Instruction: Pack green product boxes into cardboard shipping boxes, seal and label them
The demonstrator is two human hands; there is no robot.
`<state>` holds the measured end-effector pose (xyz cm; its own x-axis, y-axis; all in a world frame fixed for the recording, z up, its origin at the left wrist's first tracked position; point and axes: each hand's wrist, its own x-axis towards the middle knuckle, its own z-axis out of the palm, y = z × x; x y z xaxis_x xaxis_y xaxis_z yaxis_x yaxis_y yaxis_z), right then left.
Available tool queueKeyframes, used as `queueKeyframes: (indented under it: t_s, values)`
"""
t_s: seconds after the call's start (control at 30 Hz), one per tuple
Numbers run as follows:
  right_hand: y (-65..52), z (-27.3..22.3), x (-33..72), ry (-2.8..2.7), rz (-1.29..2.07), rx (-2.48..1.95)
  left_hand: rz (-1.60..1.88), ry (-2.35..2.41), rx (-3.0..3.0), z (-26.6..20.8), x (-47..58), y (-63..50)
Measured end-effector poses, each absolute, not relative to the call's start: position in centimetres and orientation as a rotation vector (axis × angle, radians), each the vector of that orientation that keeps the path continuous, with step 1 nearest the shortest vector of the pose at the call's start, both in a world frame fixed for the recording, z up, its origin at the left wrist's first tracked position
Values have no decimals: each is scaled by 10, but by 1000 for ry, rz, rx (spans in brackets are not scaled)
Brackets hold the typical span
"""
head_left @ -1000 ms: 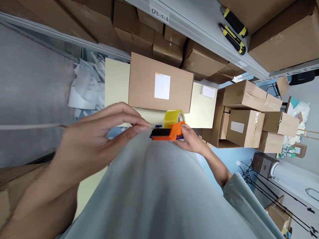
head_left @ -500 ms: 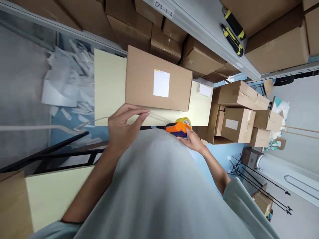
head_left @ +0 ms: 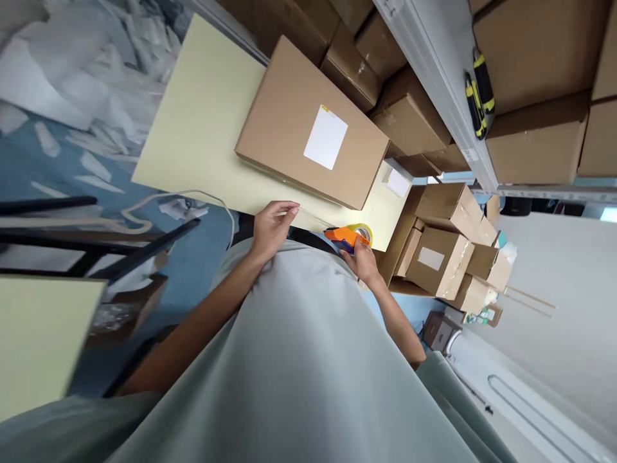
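Observation:
My right hand is closed round an orange and purple tape dispenser fitted with a yellow tape roll. From it a thin strip of clear tape runs left to my left hand, whose thumb and fingers pinch the free end. Just beyond both hands, a closed cardboard box with a white label lies on the pale yellow table. The tape is stretched in front of the box's near side; whether it touches the box I cannot tell.
A small white box sits at the table's right end. Several cardboard boxes stand to the right. Two yellow-black cutters lie on the shelf. White packing scraps and a pale cable are at the left.
The view has turned and shifted, so the table and box appear tilted. My left hand has come closer to the dispenser, shortening the visible tape span. Both hands keep their hold.

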<state>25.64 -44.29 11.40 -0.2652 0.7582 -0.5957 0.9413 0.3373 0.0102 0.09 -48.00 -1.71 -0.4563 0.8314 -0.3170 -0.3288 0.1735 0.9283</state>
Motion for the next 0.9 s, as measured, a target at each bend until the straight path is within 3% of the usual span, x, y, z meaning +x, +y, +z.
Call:
queueKeyframes:
  t_s: [0.33, 0.9]
  values:
    - [-386, 44, 320, 2209, -222, 1428, 1761, 1780, 336, -52, 115, -420]
    - [-336, 0, 356, 2418, -113, 1438, 1938, 1714, 9, -65, 170, -377]
